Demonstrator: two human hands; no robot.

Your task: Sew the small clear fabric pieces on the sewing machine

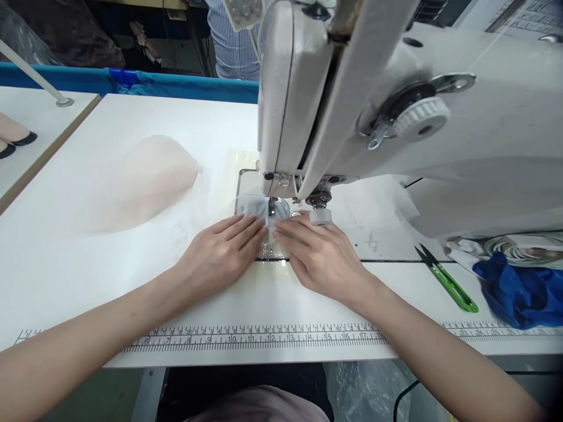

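Note:
At the needle of a white sewing machine [290, 105], both hands lie palm down on the bed, one on each side of the presser foot [271, 208]. My left hand [224, 249] has its fingers stretched flat, tips just left of the foot. My right hand [323, 252] rests flat on the other side, partly behind a white knob. A thin sheer piece of fabric [253, 205] seems to lie under the foot by the fingertips; its edges are hard to make out. Further left, a sheer pale pink fabric piece [153, 181] lies on the white table [65, 275].
Green thread snips [453, 287] lie right of my right hand, beside a bunched blue cloth [523, 287]. A printed ruler scale [264, 338] runs along the front edge. Beige pieces with black ends [15, 136] lie far left. Beyond the table stands a person in a striped shirt [235, 44].

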